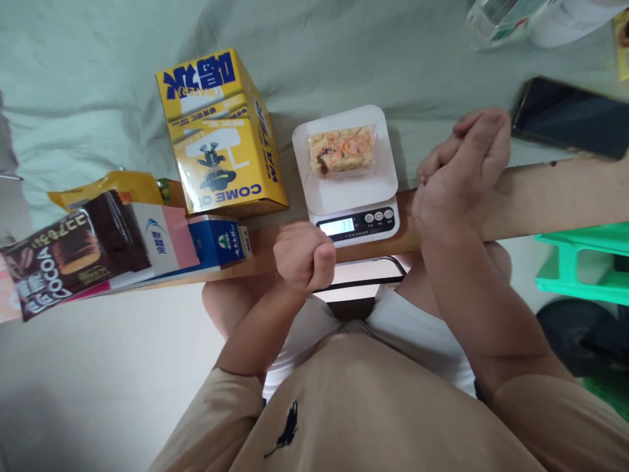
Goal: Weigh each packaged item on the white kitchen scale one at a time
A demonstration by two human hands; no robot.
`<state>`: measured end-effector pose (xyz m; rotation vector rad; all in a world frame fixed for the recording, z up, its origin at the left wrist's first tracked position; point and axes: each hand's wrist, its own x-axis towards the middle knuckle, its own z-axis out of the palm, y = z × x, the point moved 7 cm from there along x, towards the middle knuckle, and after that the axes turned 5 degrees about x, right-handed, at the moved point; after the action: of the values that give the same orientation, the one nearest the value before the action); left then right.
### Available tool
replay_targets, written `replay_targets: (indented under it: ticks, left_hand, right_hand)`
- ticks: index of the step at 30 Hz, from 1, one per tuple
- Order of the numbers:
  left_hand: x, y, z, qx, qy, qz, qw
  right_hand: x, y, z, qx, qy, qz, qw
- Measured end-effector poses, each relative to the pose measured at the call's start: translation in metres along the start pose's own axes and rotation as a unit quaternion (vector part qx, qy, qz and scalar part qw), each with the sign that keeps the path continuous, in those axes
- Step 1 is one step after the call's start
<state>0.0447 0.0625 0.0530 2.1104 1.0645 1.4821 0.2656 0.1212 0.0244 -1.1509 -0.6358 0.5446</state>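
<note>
Green cloth table (pixel 98 78): snack pack (pixel 341 151) on scale (pixel 350 196); left hand (pixel 304 255) fisted, right hand (pixel 462 174) fingers loosely together, empty

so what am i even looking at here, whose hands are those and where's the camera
The camera is worn on a person's head and looks down at their own bare arms and lap. The left hand is a closed fist at the table's near edge; the right hand rests beside a white kitchen scale, holding nothing. A wrapped snack lies on the scale. A yellow box stands to the left, with a cocoa packet and other cartons near it; a dark phone lies far right.
</note>
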Motion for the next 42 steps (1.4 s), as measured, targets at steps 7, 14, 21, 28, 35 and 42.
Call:
replay_targets:
  ticks: [7,14,21,28,35,42]
  left_hand:
    - [-0.010,0.000,-0.011,0.049,0.104,-0.021,0.993]
    - [0.001,0.010,-0.006,0.031,0.031,0.054,0.998]
    - [0.007,0.011,-0.015,0.015,0.064,-0.020,0.998]
    - [0.011,0.020,-0.020,-0.014,0.007,0.054,0.998]
    - [0.003,0.024,-0.015,-0.063,-0.114,0.059,0.990]
    - [0.003,0.018,-0.013,-0.045,-0.127,0.012,0.991]
  right_hand:
    - [0.004,0.005,0.008,-0.012,-0.097,-0.002,0.995]
    - [0.002,0.008,0.010,-0.111,-0.109,-0.057,0.986]
    - [-0.004,-0.014,0.012,-0.179,-0.164,-0.130,0.961]
    - [-0.031,-0.023,0.077,-0.383,-0.450,-0.153,0.792]
    - [-0.036,-0.011,0.087,-0.521,-0.463,-0.158,0.700]
    - [-0.035,-0.069,0.115,-0.526,-0.417,-0.207,0.712]
